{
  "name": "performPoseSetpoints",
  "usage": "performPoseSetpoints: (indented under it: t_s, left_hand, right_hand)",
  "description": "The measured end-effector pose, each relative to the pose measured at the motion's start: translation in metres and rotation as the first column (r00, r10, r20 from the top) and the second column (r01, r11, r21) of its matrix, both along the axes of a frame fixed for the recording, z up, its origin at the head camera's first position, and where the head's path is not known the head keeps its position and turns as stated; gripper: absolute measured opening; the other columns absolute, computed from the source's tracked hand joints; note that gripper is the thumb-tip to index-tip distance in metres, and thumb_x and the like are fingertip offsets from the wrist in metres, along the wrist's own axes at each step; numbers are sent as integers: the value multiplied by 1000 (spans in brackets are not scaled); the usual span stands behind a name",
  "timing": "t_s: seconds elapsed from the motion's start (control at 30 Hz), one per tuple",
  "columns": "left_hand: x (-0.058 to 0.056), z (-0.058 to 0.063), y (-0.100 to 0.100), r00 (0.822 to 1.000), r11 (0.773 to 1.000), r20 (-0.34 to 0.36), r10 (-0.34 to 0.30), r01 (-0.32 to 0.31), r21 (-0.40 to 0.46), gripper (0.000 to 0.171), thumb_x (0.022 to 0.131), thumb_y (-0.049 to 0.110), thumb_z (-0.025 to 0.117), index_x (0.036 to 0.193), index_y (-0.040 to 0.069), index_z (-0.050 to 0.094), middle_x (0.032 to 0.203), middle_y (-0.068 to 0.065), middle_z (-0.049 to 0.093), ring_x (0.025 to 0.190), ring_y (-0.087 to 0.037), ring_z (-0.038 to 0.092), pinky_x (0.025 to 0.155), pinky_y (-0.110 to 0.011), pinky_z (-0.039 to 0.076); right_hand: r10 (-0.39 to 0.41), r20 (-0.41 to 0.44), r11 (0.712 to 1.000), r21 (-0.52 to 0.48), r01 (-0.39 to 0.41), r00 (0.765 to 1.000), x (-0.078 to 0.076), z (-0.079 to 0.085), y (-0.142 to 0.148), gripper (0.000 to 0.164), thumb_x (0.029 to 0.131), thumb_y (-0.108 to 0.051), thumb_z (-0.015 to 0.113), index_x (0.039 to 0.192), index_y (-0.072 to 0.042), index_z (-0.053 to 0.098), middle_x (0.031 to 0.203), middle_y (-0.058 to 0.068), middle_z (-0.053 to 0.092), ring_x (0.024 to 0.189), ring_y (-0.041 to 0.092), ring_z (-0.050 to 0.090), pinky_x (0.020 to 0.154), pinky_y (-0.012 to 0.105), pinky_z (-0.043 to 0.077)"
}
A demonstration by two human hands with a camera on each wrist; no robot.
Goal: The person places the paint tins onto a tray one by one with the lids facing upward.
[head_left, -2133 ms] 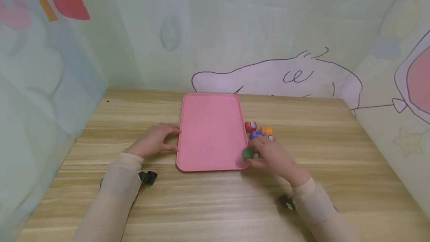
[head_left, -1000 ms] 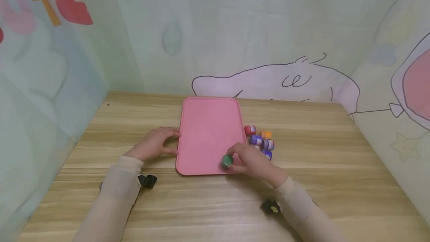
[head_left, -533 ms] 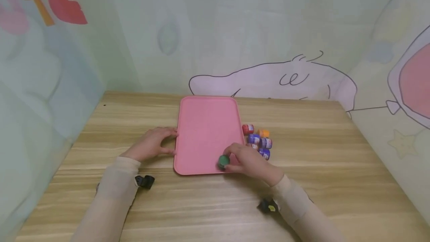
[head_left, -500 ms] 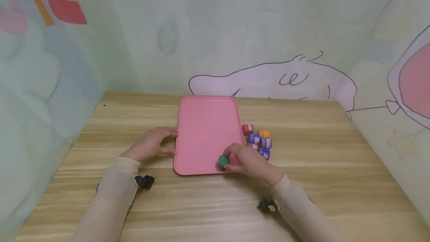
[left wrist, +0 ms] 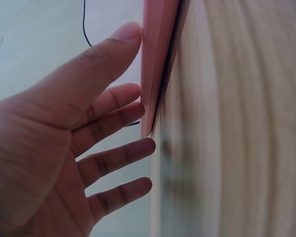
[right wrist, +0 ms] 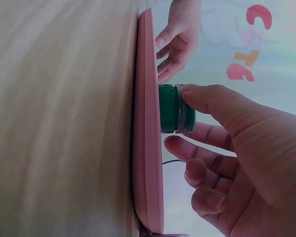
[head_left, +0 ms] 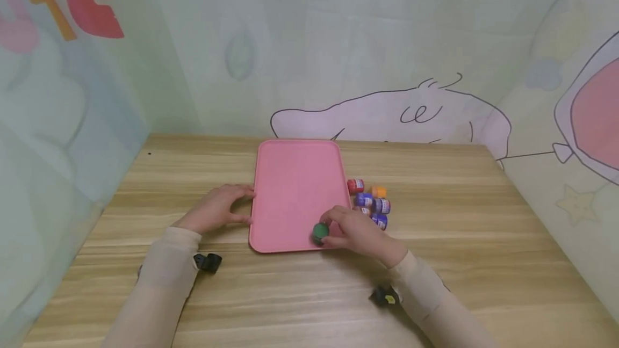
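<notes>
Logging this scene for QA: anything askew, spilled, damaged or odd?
Slightly odd: the small red cylindrical jar right of the pink rectangular tray appears tipped on its side, while the green cylindrical jar in the right hand is upright. No spill shows on the wood-grain table; fine damage can't be judged.

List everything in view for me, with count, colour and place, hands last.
pink tray: one, pink, flat on the table
green jar: one, green, at the tray's near edge, right of centre
red jar: one, red, beside the tray's right edge
orange jar: one, orange, right of the red one
blue-purple jars: three, blue to purple, nearer the person
partly hidden jar: one, colour unclear, among these
table: one, wood-toned, under everything
printed backdrop: one surround, pale with cartoons, around the table
black devices: two, black, at the cuffs
sleeves: two, pale, on both arms
left hand: one, at the tray's left edge
right hand: one, pinching the green jar
</notes>
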State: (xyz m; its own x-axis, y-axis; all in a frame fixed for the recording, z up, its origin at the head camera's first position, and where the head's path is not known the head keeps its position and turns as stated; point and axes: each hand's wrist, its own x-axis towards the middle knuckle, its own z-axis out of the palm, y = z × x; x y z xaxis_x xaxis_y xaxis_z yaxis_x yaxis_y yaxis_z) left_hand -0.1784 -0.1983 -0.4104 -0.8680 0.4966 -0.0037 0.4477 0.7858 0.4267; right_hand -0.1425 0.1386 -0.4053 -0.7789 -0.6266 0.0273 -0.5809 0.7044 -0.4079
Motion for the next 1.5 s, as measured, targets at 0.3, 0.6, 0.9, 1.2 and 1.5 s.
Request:
performPoseSetpoints:
  t_s: [0.3, 0.6, 0.9, 1.2, 1.5]
  left_hand:
    - [-1, 1, 2, 1000, 1000, -24, -10, 9, -24, 66, 79, 34, 78, 133, 3, 56, 143, -18, 50, 133, -40, 44, 114, -56, 33]
    - [-1, -3, 1, 999, 999, -33, -8, 7, -33, 67, 79, 38, 77, 133, 4, 56, 144, -16, 49, 133, -39, 43, 114, -55, 34]
    - [-1, -1, 0, 1000, 1000, -25, -8, 8, -17, 67, 79, 37, 77, 133, 3, 55, 144, -17, 49, 134, -39, 43, 115, -55, 32]
    - [-2, -2, 0, 1000, 1000, -26, -9, 9, -9, 68, 78, 36, 78, 133, 3, 55, 144, -17, 50, 133, -39, 43, 114, -55, 33]
    - [-3, -4, 0, 1000, 1000, -24, -4, 4, 3, 65, 77, 35, 79, 130, 4, 57, 143, -16, 50, 133, -39, 44, 115, -55, 33]
  right_hand:
    - [1, -36, 1000, -12, -1, 999, 0, 5, 4, 34, 85, -35, 72, 110, -15, 63, 99, -3, 64, 77, 8, 55, 72, 20, 51]
    - [-25, -43, 999, 24, 26, 999, -3, 11, 9, 29, 87, -29, 70, 110, -12, 64, 104, 0, 65, 79, 8, 57, 70, 20, 53]
    - [-48, -59, 998, 45, 51, 997, -5, 13, 14, 23, 90, -28, 67, 105, -11, 66, 99, 1, 67, 87, 13, 61, 77, 26, 56]
    - [-48, -238, 999, 3, 50, 970, -12, 14, 29, 17, 83, -17, 74, 96, -6, 68, 86, 2, 64, 76, 11, 54, 67, 24, 53]
    - [-105, -224, 993, 21, 113, 969, -14, 21, 37, 26, 80, -17, 77, 102, -5, 70, 96, 5, 67, 85, 16, 61, 74, 32, 58]
